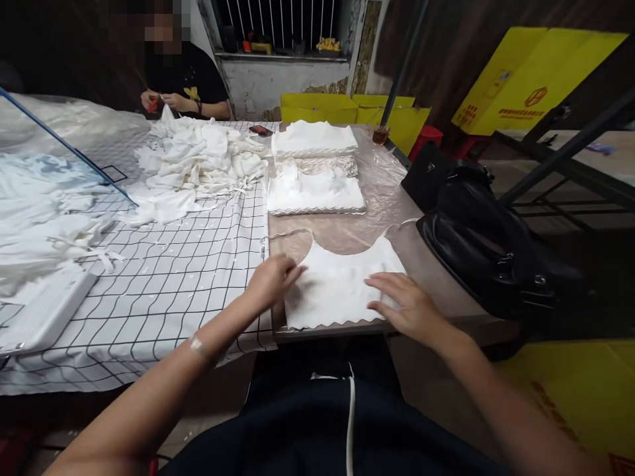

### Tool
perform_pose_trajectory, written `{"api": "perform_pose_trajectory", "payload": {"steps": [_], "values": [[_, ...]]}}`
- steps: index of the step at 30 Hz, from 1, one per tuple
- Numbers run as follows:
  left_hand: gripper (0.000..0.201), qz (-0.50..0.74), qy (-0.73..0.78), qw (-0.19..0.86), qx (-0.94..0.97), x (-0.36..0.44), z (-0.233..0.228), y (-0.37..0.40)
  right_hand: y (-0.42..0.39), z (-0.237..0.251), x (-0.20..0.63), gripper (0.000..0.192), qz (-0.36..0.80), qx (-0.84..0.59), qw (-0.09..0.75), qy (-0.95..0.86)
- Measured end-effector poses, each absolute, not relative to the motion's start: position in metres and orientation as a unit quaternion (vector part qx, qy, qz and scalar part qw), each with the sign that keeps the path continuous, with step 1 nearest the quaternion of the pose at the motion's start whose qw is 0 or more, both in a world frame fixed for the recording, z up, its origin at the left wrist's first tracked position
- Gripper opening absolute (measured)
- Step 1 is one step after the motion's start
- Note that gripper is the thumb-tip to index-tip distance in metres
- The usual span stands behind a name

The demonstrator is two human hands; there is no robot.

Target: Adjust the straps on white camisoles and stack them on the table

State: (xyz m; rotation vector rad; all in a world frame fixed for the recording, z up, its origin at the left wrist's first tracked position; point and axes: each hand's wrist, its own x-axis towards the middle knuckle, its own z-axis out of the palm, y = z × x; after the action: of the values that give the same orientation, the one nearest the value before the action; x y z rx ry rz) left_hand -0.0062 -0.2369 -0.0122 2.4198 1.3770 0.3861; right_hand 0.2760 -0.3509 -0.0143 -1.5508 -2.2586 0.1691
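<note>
A white camisole top (342, 281) lies flat on the counter (426, 264), right at the near edge. The left hand (272, 281) rests on its left side with the grip loose and holding nothing. The right hand (404, 304) lies flat and open on its right side. Folded white tops (315, 192) sit in stacks farther back. A black bag (486, 244) sits just beside the camisole.

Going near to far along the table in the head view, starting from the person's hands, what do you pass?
Left hand and right hand pressing the flat white fabric top with thin straps → low folded stack of white scallop-edged garments → taller folded white stack → row of yellow cardboard boxes.
</note>
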Motion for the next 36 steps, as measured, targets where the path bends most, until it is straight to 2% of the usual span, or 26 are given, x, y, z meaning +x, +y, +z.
{"api": "perform_pose_trajectory", "payload": {"steps": [3, 7, 11, 17, 23, 26, 28, 32, 36], "values": [[0.049, 0.112, 0.579, 0.152, 0.793, 0.035, -0.012, -0.189, -0.327, -0.03, 0.231, 0.059, 0.084, -0.5, 0.126, -0.852], [0.042, 0.083, 0.599, 0.127, 0.786, 0.07, -0.021, -0.157, -0.312, -0.056, 0.221, 0.069, 0.081, -0.548, 0.049, -0.831], [0.026, 0.078, 0.589, 0.14, 0.792, 0.074, -0.029, -0.155, -0.318, -0.069, 0.244, 0.071, 0.047, -0.57, 0.063, -0.818], [0.037, 0.104, 0.597, 0.149, 0.781, 0.063, -0.025, -0.15, -0.322, -0.069, 0.251, 0.066, 0.049, -0.571, 0.073, -0.816], [0.031, 0.069, 0.603, 0.179, 0.774, 0.072, -0.023, -0.151, -0.317, -0.069, 0.246, 0.061, 0.045, -0.585, 0.085, -0.805], [0.028, 0.178, 0.622, 0.282, 0.708, 0.081, -0.027, -0.152, -0.317, -0.071, 0.245, 0.061, 0.039, -0.589, 0.086, -0.803], [0.018, 0.249, 0.628, 0.376, 0.634, 0.085, -0.028, -0.151, -0.319, -0.071, 0.244, 0.061, 0.036, -0.591, 0.085, -0.801], [0.002, 0.297, 0.6, 0.502, 0.547, 0.085, -0.021, -0.142, -0.321, -0.068, 0.242, 0.06, 0.029, -0.591, 0.08, -0.802], [0.015, 0.351, 0.531, 0.634, 0.439, 0.075, -0.001, -0.122, -0.323, -0.067, 0.241, 0.061, 0.02, -0.591, 0.076, -0.803]]}}
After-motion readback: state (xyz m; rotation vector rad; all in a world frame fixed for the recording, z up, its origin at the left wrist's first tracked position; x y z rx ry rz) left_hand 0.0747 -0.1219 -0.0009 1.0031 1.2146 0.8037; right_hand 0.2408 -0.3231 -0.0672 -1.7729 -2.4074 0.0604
